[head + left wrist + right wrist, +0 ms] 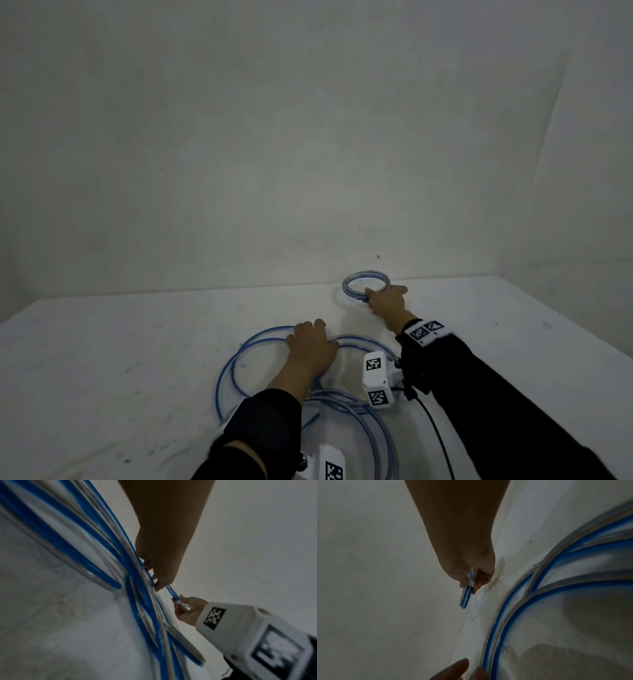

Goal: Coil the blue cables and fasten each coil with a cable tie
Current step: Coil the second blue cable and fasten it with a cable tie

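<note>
R hand (388,301): pinches small tied blue cable coil (364,284), far table (102,359) edge by wall.
L hand (311,346): fingers curled round loose blue cable loops (51,534), nearer.
Tip: set coil well clear of loops.

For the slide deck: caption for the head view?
Right hand holds a tied coil; left hand grips loose blue cable.

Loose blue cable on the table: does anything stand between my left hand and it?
Nothing visible does. The left hand lies on the loose blue cable, fingers curled onto a strand. The small tied coil, gripped by the right hand, is apart from it near the wall.
</note>
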{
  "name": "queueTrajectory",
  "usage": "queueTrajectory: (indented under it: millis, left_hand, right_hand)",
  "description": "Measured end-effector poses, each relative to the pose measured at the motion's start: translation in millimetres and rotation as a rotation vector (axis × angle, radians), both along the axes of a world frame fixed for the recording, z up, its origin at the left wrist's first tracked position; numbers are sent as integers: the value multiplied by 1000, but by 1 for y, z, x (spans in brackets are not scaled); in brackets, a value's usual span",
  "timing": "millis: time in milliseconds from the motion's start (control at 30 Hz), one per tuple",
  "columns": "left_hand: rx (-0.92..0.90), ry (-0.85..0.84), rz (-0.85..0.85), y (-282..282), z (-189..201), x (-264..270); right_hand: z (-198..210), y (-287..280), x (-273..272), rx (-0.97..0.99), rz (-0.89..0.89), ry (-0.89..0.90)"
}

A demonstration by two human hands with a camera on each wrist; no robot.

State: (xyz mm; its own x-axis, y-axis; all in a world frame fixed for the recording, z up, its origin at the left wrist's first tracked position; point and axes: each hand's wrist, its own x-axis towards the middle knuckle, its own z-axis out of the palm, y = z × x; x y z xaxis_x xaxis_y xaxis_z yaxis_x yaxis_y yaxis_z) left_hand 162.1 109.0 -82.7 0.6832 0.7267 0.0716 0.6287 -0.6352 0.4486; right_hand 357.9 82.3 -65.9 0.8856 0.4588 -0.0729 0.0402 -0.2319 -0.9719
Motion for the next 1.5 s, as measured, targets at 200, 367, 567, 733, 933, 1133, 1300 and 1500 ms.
queueTrajectory:
  millis: [200,367,567,733,933,1133,1300,1500]
  left_hand:
    - [5,-73,6,2,-9,2]
    - [16,-11,-14,2,-8,2]
    - [-4,17,-28,-1,-5,1]
    - [-46,-122,-64,-3,2,-14]
    - [-148,-325,-107,-12,21,-51]
    - [-105,-401,-133,-45,29,-97]
    - [-74,-411,-108,-70,22,-140]
    - [-147,-365,22,-90,20,-183]
  right_hand:
    - [-7,-5,-2,-426,66,-278]
    - [-7,-18,-3,-441,283,-447]
    - [11,-10,-11,-678,428,-470]
    - [23,-20,-26,-790,424,-583]
    - [50,-78,-75,-477,583,-686]
    - [51,-142,-141,-503,758,-722]
    - [43,-180,-198,-705,1086,-557]
    - [33,-204,-212,-530,1006,-640]
